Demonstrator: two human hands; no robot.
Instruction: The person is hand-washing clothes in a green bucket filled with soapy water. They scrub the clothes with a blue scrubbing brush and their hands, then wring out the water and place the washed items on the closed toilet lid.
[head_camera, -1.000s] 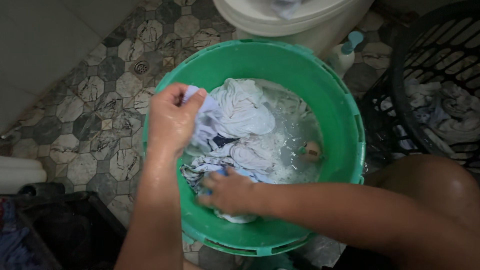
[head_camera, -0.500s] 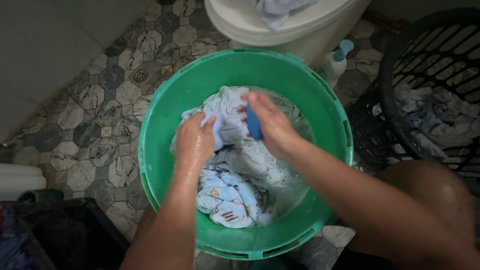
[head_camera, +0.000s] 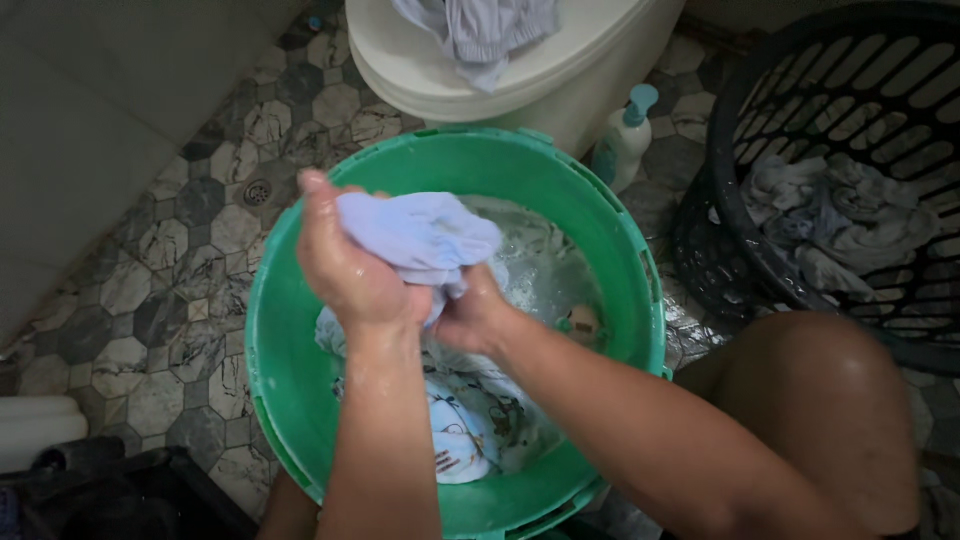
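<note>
Since the earlier frame, both hands have been raised out of the suds and brought together, and a pale blue cloth (head_camera: 420, 235) is now lifted above the water; the blue bar seen earlier in the right hand is no longer visible.

Item 1: pale blue cloth. Bunched and wet, held over the green tub (head_camera: 300, 400) at roughly the tub's 10 o'clock quarter. Its long axis runs from 10 o'clock down to 4 o'clock, with the bulk at the upper end and a narrow twisted tail pointing down between the hands.

Item 2: left hand (head_camera: 350, 270). Fingers are clamped around the left side of the cloth, wet with suds.

Item 3: right hand (head_camera: 475, 315). Closed on the lower tail of the cloth, pressed against the left hand.

Item 4: green tub. Round, set on the tiled floor (head_camera: 190, 250), holding soapy water, a printed garment (head_camera: 470, 425) at 6 o'clock and a small tan object (head_camera: 583, 320) at 3 o'clock.

Item 5: black laundry basket (head_camera: 740, 110), at 2 o'clock from the tub, holding grey and white clothes.

Item 6: pump bottle (head_camera: 625, 140), at 1 o'clock, beside a white toilet (head_camera: 560, 60) with a garment laid on its lid.
</note>
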